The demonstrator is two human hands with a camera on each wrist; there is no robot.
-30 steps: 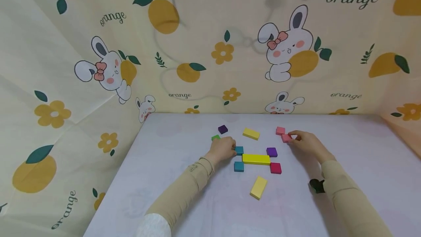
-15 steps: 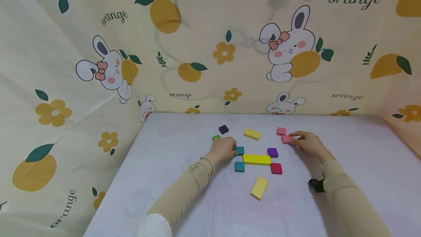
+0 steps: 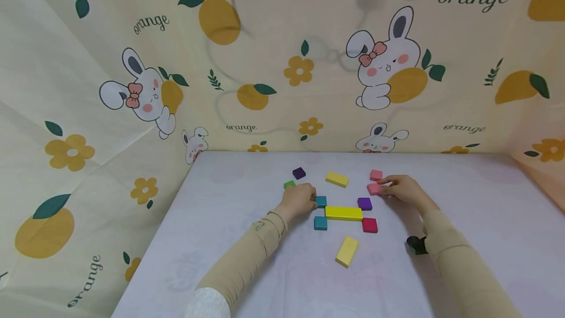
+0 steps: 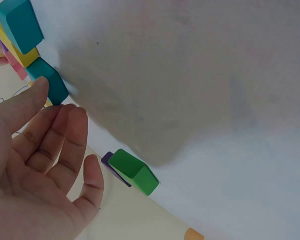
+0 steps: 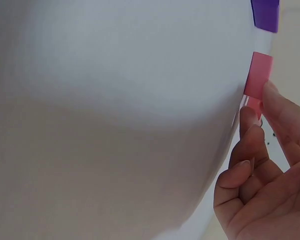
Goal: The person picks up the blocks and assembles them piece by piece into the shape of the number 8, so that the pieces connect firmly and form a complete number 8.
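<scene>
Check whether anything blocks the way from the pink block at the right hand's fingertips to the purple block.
Nothing visible does. The right hand holds the nearer pink block; head and right wrist views show only table between it and the purple block. The other pink block lies beyond, off that path.

Soft, fairly even light fills the head view, warm on the patterned cloth (image 3: 265,23) and cooler on the surface (image 3: 176,239), with diffuse shadows beside the sleeves (image 3: 247,254). Both wrist views are dimmer, broad blurry-edged shadows greying the surface; left hand (image 4: 45,160) and right hand (image 5: 274,195) look reasonably sharp.
</scene>
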